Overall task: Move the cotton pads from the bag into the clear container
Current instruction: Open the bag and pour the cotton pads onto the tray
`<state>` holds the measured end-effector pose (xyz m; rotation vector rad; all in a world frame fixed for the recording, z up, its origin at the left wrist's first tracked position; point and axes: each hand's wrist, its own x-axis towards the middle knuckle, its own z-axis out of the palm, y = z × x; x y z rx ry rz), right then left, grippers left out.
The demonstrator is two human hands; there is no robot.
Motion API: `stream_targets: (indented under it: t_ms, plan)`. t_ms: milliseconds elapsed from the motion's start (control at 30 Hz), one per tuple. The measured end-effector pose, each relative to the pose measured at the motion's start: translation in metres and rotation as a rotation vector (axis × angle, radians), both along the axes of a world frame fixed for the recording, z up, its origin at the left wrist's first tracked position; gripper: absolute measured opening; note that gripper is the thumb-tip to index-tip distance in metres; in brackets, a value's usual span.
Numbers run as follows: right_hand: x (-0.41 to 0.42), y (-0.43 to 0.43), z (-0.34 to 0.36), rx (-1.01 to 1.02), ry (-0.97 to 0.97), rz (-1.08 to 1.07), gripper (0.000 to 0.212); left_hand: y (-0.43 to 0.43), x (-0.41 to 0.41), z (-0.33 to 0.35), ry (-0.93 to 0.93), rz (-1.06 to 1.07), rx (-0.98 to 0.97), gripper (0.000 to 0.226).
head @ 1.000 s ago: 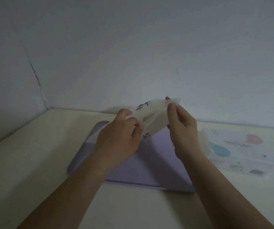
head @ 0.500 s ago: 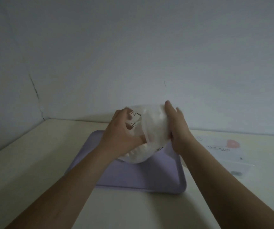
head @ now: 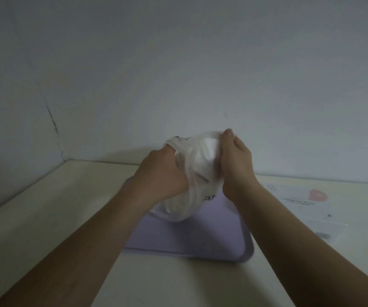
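Note:
A translucent white plastic bag (head: 195,173) with black print, full of white cotton pads (head: 208,147), is held upright above the far part of a lilac tray (head: 200,238). My left hand (head: 163,173) grips the bag's left side, fingers tucked into its mouth. On the bag's right side, my right hand (head: 236,165) clasps it, with the thumb at the top edge. The bag's bottom rests on or just above the tray. A clear flat container (head: 307,202) with a printed label and pink drop lies to the right of the tray.
The cream tabletop (head: 45,218) meets a plain wall at the back and a cracked wall corner at the left. My two forearms reach in from the bottom edge of the view.
The bag has swung from tilted and flat to upright with its mouth pulled wide; both hands have closed in around it and dropped nearer the tray. The view has shifted.

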<state>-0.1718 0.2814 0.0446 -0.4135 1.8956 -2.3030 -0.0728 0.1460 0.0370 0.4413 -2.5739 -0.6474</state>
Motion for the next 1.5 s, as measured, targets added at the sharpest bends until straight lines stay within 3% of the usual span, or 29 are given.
stream_targets:
  t_ms: [133,200,267,367,467,567,633,767,867,933,1000,1067,1133,1167,1333,1433,1500]
  plan:
    - [0.003,0.004,0.019,0.100,0.139,0.179,0.037,0.011,-0.025,0.006,0.097,-0.282,0.225,0.042]
    - [0.001,0.005,0.023,0.178,0.222,0.235,0.039,0.015,-0.035,0.010,0.189,-0.288,0.189,0.015]
    - [-0.005,0.005,0.021,0.189,0.305,0.117,0.040,0.012,-0.042,0.004,0.196,-0.198,0.121,0.010]
    - [-0.022,0.007,0.019,0.124,0.313,-0.111,0.038,0.004,-0.039,-0.008,0.182,-0.135,0.156,0.020]
    - [-0.038,0.010,0.026,0.068,0.313,-0.210,0.039,-0.010,-0.024,-0.012,-0.009,-0.042,0.011,0.038]
    - [-0.041,0.007,0.025,0.078,0.286,-0.088,0.042,-0.026,-0.007,-0.015,-0.340,-0.023,-0.054,0.057]
    - [-0.036,0.004,0.014,0.110,0.285,-0.005,0.045,-0.025,0.000,-0.019,-0.449,-0.031,-0.105,0.077]
    - [-0.035,0.011,-0.015,0.363,0.256,0.122,0.056,-0.009,0.001,-0.033,-0.383,-0.079,-0.113,0.035]
    - [-0.047,0.021,-0.039,0.582,0.250,0.216,0.047,-0.005,0.000,-0.043,-0.327,-0.136,-0.063,0.020]
    - [-0.052,0.022,-0.051,0.680,0.269,0.201,0.034,-0.007,-0.004,-0.044,-0.282,-0.040,-0.010,0.042]
    - [-0.054,0.019,-0.054,0.786,0.331,0.104,0.036,-0.008,-0.012,-0.045,-0.222,0.061,-0.031,0.067]
    - [-0.049,0.015,-0.050,0.696,0.326,0.004,0.035,-0.009,-0.019,-0.048,-0.148,0.046,0.011,0.061]
    - [-0.045,0.013,-0.040,0.457,0.251,-0.058,0.028,-0.008,-0.022,-0.050,-0.033,-0.019,0.155,0.026]
    - [-0.044,0.013,-0.034,0.354,0.213,-0.082,0.026,-0.006,-0.022,-0.050,0.002,-0.036,0.196,0.028]
    - [-0.037,0.017,-0.008,0.122,0.150,-0.022,0.028,0.003,-0.033,-0.039,0.119,-0.127,-0.017,0.063]
    - [-0.032,0.016,-0.002,0.091,0.163,0.032,0.031,0.010,-0.047,-0.038,-0.043,-0.161,-0.113,0.107]
    - [-0.028,0.015,-0.001,0.035,0.123,0.064,0.031,0.018,-0.056,-0.045,-0.135,-0.148,-0.094,0.115]
